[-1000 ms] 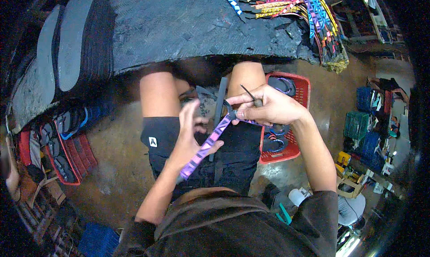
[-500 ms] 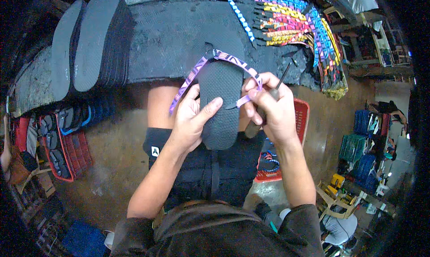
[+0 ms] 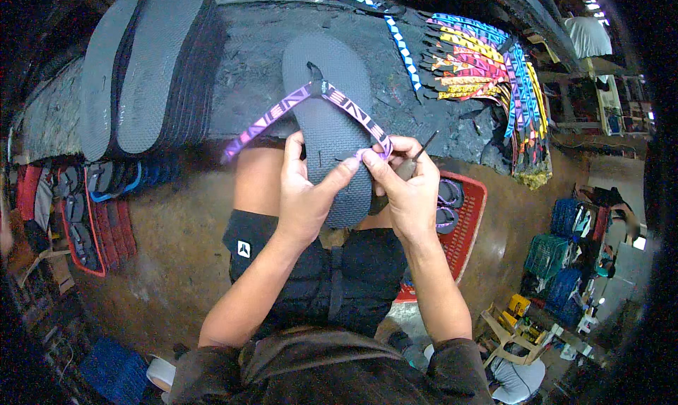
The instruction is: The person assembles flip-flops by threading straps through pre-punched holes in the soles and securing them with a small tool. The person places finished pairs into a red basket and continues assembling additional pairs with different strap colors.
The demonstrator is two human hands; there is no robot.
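Observation:
A dark grey flip-flop sole (image 3: 326,133) rests against the bench edge, its toe end on the bench. A purple patterned strap (image 3: 347,106) is joined to it near the toe; its left arm hangs loose past the sole's edge. My left hand (image 3: 305,200) grips the sole's left side, thumb across its face near the right-hand slit. My right hand (image 3: 408,189) pinches the strap's right end against the sole there, beside my left thumb tip. A thin dark-shafted tool with a rounded handle (image 3: 405,169) is tucked in the same hand. The strap's very tip is hidden by the fingers.
Stacked grey soles (image 3: 159,73) stand at the bench's left. Several colourful straps (image 3: 473,59) lie at its right, with a blue-and-white strap (image 3: 402,52) nearer the middle. A red basket (image 3: 470,221) holding finished flip-flops is right of my legs; another crate (image 3: 88,221) is at left.
The strap's right end has moved left onto the sole, and my hands have come together there. The loose left arm has swung outward. The sole's toe end has tilted left.

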